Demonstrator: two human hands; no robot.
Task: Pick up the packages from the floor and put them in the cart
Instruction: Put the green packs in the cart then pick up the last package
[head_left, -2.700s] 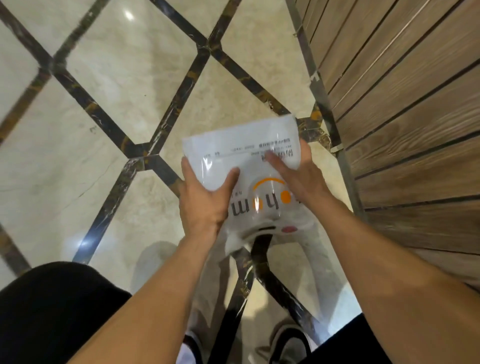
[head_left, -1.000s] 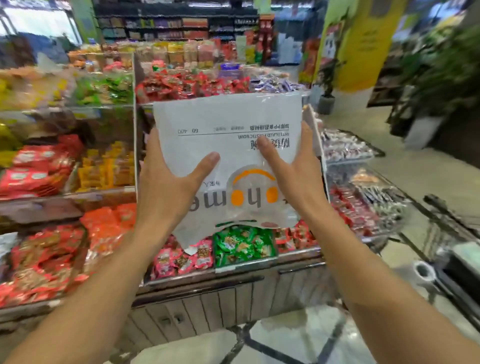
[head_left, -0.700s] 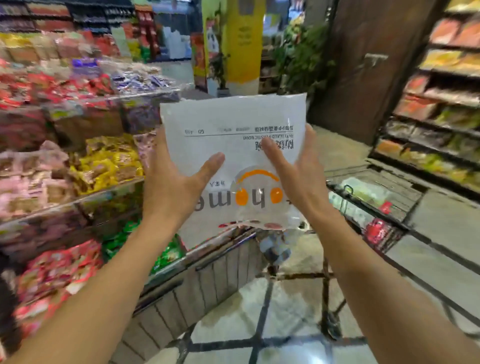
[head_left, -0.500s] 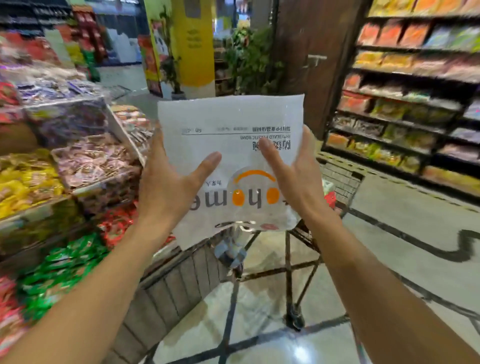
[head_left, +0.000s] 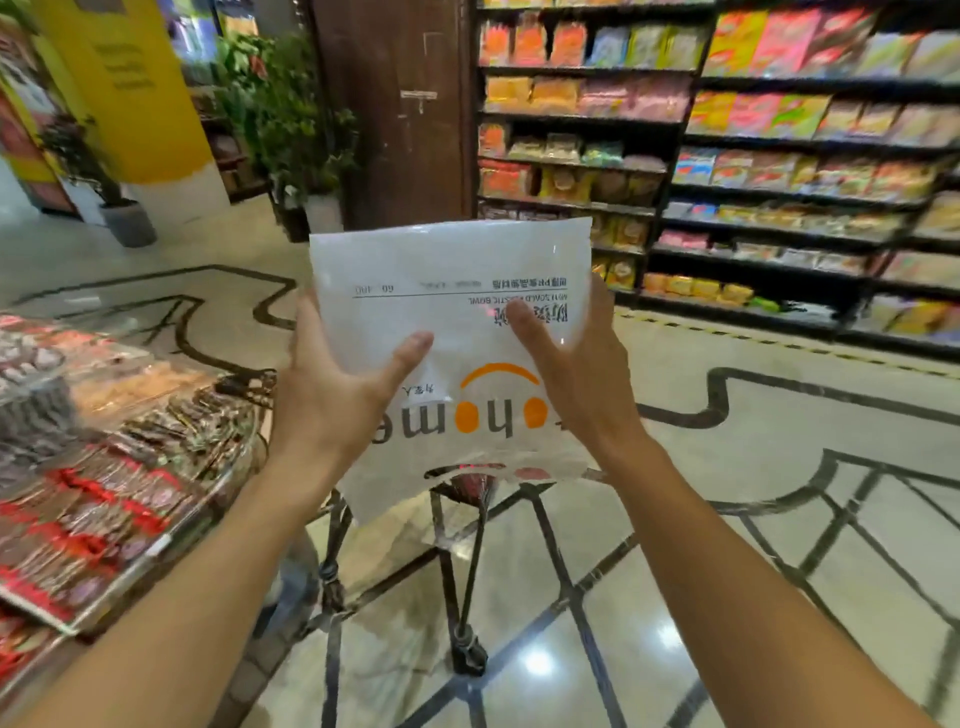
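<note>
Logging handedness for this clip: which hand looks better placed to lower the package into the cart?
Near even: left hand and right hand both grip the white package, held above the cart. Slight edge to the left, since the cart's visible frame sits below it, beside the snack display.

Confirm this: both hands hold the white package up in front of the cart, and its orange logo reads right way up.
One thing is wrong. The head view shows the logo and print upside down. The rest stands: the left hand and right hand hold the white package up in front of the cart.
</note>
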